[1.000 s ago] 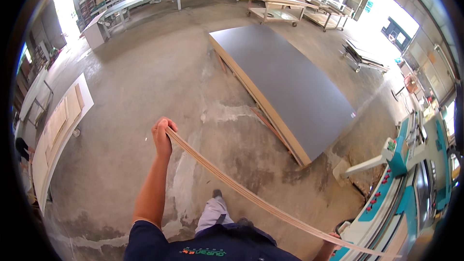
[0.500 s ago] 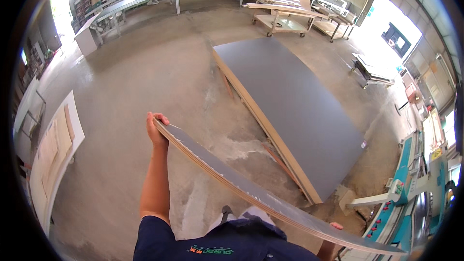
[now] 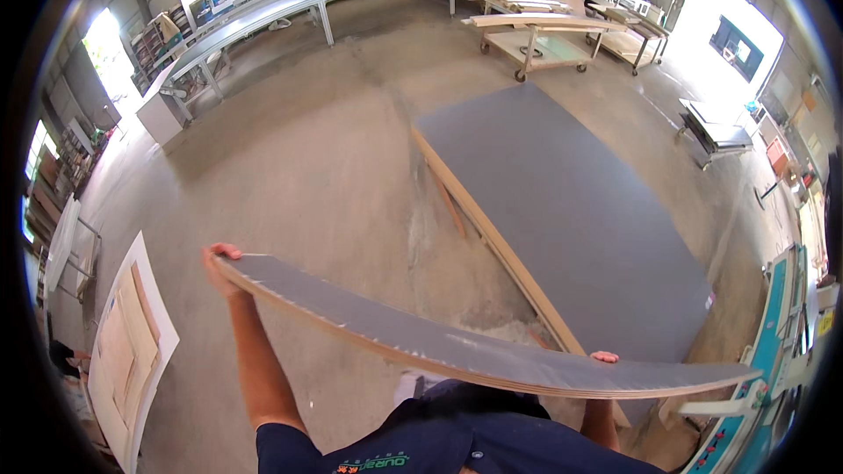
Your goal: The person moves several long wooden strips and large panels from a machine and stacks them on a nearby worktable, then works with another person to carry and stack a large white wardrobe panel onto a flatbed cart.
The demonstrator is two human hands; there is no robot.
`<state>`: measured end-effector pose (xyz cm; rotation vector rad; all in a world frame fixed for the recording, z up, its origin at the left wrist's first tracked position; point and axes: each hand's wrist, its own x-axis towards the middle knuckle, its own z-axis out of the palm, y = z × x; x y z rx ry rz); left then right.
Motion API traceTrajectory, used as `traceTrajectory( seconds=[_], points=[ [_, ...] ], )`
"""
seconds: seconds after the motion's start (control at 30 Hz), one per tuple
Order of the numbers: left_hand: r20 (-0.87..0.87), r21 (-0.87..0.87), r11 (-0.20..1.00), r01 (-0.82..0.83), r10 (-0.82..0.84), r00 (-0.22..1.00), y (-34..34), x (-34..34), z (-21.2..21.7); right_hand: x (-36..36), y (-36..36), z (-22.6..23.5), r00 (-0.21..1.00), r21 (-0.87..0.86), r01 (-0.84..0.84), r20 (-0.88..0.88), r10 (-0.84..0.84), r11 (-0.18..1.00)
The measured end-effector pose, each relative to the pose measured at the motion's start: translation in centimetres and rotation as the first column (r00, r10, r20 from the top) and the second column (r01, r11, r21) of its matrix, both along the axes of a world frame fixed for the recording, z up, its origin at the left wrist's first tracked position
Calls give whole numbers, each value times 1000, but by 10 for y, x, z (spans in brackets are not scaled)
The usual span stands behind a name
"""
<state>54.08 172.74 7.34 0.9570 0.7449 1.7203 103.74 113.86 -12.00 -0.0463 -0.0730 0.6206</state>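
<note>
The left hand (image 3: 222,263) and right hand (image 3: 604,357) gripped a long grey-faced plywood strip (image 3: 421,338), already raised off the concrete floor (image 3: 290,158), not set down.

Bold green lettering (image 3: 391,462), with small orange characters (image 3: 354,469) at its left end and a fainter, smaller line above, stands on the chest of the navy shirt (image 3: 430,428). A pale label (image 3: 709,301) at the large grey sheet's (image 3: 562,211) right corner and a yellow one at the far right are too small to read.
</note>
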Motion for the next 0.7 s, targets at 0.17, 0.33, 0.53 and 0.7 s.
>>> traceTrajectory(
  seconds=[0.17, 0.33, 0.53, 0.7],
  points=[
    [79, 112, 992, -55, 46, 996, 77, -11, 23, 33, 191, 64, 995, -114, -33, 94, 44, 993],
    [76, 141, 980, -137, 127, 989, 196, -15, -6, 52, 346, 70, 991, -190, -23, 129, 48, 982],
    [77, 75, 988, -138, 132, 988, 357, 18, 12, 91, 471, 34, 949, -252, -12, 301, 90, 968],
    [113, 76, 995, -63, 55, 992, 488, 62, 39, 103, 606, 66, 994, -101, -106, 1, 106, 989]
  ],
)
